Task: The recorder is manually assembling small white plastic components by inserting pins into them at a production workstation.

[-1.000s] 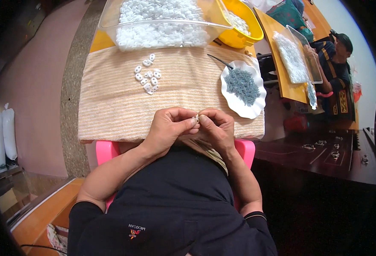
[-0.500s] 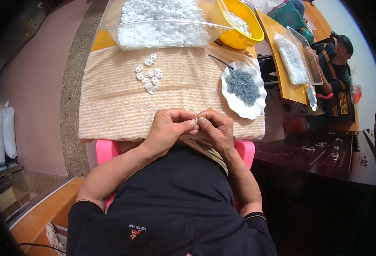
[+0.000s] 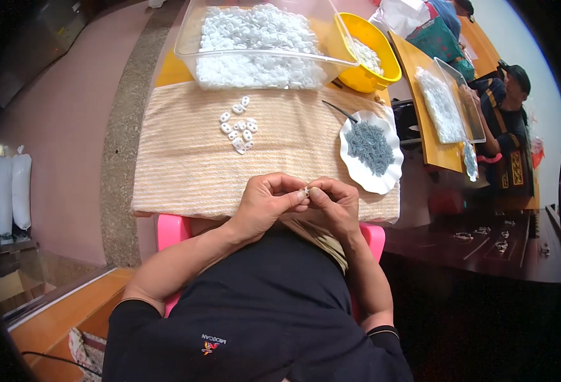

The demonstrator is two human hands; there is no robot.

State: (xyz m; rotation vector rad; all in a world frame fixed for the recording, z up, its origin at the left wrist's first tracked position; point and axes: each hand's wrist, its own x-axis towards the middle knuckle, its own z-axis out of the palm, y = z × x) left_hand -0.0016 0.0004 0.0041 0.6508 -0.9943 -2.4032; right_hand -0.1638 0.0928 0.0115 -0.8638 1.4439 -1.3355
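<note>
My left hand (image 3: 269, 202) and my right hand (image 3: 336, 205) meet above the near edge of the towel-covered table. The thumb and fingertips of each are pinched on one small white plastic piece (image 3: 306, 191), mostly hidden between them. Beyond my left hand lies a loose group of small white oval pieces (image 3: 234, 128) with two holes each. To the right of my right hand, a white wavy-rimmed plate (image 3: 382, 184) holds a heap of tiny blue-grey pieces (image 3: 371, 148). A thin dark stick (image 3: 339, 110) leans on its rim.
A clear bin (image 3: 264, 57) full of white oval pieces stands at the table's far side, beside a yellow basin (image 3: 392, 60) with pale pieces. A co-worker (image 3: 506, 108) sits at another table (image 3: 433, 149) at the right. White sacks (image 3: 21, 191) stand far left.
The whole view has shifted, so the table and hands appear slightly lower and further right. Both hands keep their pinch on the small white piece.
</note>
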